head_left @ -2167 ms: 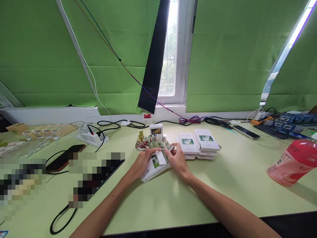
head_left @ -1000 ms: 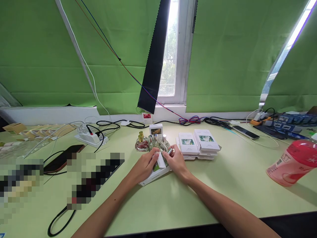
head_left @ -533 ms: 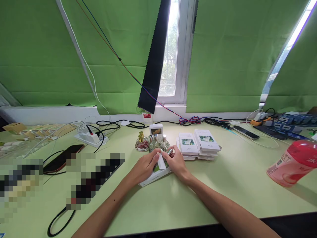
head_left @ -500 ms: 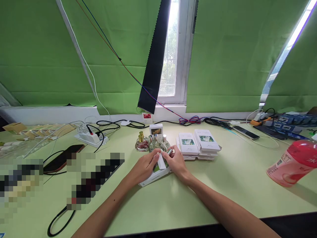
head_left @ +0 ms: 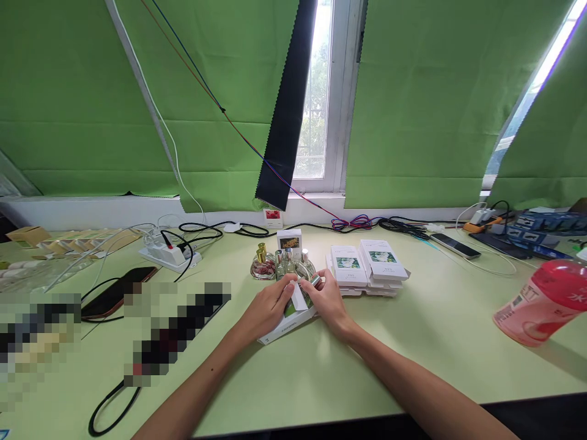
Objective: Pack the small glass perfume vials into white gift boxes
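My left hand (head_left: 268, 305) is closed on a white carton (head_left: 288, 329) with a green picture, which lies tilted on the table. Its thumb and fingers press at the carton's raised white flap (head_left: 299, 297). My right hand (head_left: 329, 304) is at the carton's right end, fingers curled round a perfume bottle whose silver cap (head_left: 315, 281) sticks out; the bottle's body is mostly hidden. Just behind the hands stand several glass bottles (head_left: 288, 263) with silver caps. Left of them are red-tinted bottles (head_left: 263, 267) with gold caps. An upright white box (head_left: 289, 239) with a flower picture stands behind.
Two stacks of flat white boxes (head_left: 348, 269) lie right of the hands. A pink bottle (head_left: 536, 302) stands at far right. Phones (head_left: 120, 292), a power strip (head_left: 169, 253) and cables (head_left: 403, 227) lie around the table. A blurred dark object (head_left: 178, 336) lies at left.
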The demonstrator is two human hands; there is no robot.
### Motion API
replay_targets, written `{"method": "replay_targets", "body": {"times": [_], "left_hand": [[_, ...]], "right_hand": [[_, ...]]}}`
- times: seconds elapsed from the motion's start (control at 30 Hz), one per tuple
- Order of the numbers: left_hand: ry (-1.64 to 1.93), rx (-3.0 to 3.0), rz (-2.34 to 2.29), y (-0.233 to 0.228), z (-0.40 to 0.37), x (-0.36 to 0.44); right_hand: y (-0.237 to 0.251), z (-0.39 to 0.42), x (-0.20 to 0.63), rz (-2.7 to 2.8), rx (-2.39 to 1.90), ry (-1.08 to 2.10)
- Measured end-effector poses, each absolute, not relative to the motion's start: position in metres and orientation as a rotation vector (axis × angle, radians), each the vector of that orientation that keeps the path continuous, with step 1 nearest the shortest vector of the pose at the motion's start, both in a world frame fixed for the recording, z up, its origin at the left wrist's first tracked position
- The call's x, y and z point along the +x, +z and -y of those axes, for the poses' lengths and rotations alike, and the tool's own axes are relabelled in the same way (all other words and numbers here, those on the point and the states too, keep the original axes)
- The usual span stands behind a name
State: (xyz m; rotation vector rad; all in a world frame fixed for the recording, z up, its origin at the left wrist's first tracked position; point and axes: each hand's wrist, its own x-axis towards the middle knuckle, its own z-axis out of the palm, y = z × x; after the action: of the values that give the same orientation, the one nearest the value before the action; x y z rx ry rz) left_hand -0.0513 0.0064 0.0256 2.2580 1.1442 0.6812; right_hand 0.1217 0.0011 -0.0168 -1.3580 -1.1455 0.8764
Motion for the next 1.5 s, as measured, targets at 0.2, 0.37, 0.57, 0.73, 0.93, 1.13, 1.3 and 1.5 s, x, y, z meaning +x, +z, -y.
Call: {"method": "replay_targets", "body": {"times": [0.2, 0.37, 0.57, 0.73, 0.93, 1.13, 1.3, 1.5], "left_hand": [[0.708, 2.246, -1.165, 0.0262, -0.0056, -0.0500], [0.717, 2.245, -1.190, 0.0254, -0.0056, -0.0498], [0.703, 2.244, -1.207, 0.0251, -0.0064, -0.0503], [0.701, 2.248, -1.222, 0.0252, -0.0063, -0.0503], [0.705, 2.245, -1.213, 0.0253, -0.0064, -0.0499], [0.705, 2.235, -1.209, 0.0246, -0.0064, -0.0500], [0.725, 2.243, -1.189, 0.0266, -0.0054, -0.0499], [0.726, 2.250, -1.201, 0.0267, -0.0054, -0.0499]], "right_hand": [[-0.0145, -0.0002, 0.1219, 1.133, -1.373, 0.871], [-0.0118, 0.0012, 0.1223, 1.151, -1.415, 0.838], [-0.0138, -0.0007, 0.1221, 1.150, -1.448, 0.829], [-0.0145, -0.0007, 0.1217, 1.167, -1.447, 0.826], [-0.0128, 0.0004, 0.1217, 1.187, -1.452, 0.823], [-0.0125, -0.0009, 0.1208, 1.194, -1.433, 0.870], [-0.0119, -0.0008, 0.1211, 1.250, -1.426, 0.846], [-0.0129, -0.0014, 0.1216, 1.301, -1.425, 0.788]]}}
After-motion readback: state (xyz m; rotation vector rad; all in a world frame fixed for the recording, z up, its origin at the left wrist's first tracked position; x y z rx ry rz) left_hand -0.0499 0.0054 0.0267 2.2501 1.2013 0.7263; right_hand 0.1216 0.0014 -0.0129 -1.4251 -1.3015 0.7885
